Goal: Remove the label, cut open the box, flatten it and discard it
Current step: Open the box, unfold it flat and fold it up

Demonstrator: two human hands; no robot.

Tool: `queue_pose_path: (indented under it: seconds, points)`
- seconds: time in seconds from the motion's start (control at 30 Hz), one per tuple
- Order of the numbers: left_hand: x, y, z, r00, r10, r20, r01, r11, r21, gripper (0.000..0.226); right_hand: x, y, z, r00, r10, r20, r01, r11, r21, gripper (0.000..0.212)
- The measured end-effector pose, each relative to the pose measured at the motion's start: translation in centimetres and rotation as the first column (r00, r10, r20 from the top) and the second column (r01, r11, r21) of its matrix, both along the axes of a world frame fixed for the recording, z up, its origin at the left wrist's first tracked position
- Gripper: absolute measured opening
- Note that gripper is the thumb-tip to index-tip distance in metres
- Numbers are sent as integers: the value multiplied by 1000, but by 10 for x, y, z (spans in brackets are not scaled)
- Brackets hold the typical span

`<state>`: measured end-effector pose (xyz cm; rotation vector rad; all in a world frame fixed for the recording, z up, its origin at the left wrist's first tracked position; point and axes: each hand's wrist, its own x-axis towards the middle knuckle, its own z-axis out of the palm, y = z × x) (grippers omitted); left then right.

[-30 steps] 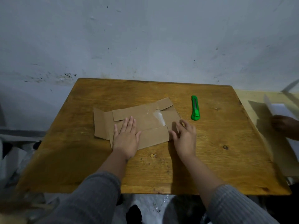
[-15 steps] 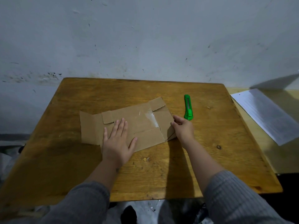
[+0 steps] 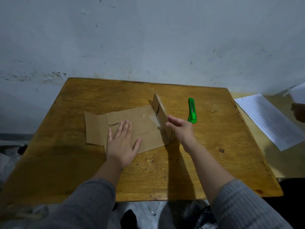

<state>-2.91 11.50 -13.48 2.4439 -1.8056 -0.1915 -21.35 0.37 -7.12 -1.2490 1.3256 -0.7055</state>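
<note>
A flattened brown cardboard box [image 3: 142, 120] lies on the wooden table [image 3: 206, 162], with a strip of clear tape near its right side. My left hand [image 3: 123, 142] presses flat on the box's near middle, fingers spread. My right hand [image 3: 181, 129] grips the box's right panel [image 3: 162, 116] and holds it folded up, standing nearly upright. A green utility knife [image 3: 192, 113] rests on the table just right of that raised panel, untouched.
A white printed sheet [image 3: 270, 119] lies on a lighter surface to the right of the table. Another person's hand [image 3: 298, 111] holds a paper at the far right edge. A grey wall rises behind the table.
My right hand took hold of the box's right panel and lifted it from flat to nearly upright. My left hand stayed pressed on the cardboard.
</note>
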Motion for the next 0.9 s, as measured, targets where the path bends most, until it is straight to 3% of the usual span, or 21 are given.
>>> queue_pose_path:
  seconds: [0.13,0.23,0.37,0.53,0.73,0.8,0.9]
  points:
    - [-1,-1,-2,1000,6,18,-6,1000,-5,77,9,4,-3,986,108,-124,-116,991,-60,27]
    - [-1,0,-3,1000,8,15,-8,1000,-14,77,6,1,-2,932,222,-286,-263,958,-111,38]
    - [0,1,-3,1000,1,-7,-1,1000,-22,79,4,-2,1,861,326,-390,-414,896,-164,45]
    - [0,0,-1,1000,-3,-4,3,1000,-20,76,15,-2,-6,689,411,-597,-599,787,-150,48]
    - [0,-2,-3,1000,4,9,-4,1000,-15,77,17,-1,-19,423,362,-831,-804,573,-159,43]
    - [0,-2,-3,1000,0,6,1,1000,-18,80,16,-3,-23,408,375,-833,-823,546,-157,42]
    - [0,0,-3,1000,-5,3,5,1000,-20,82,18,4,-30,457,340,-822,-812,536,-230,43]
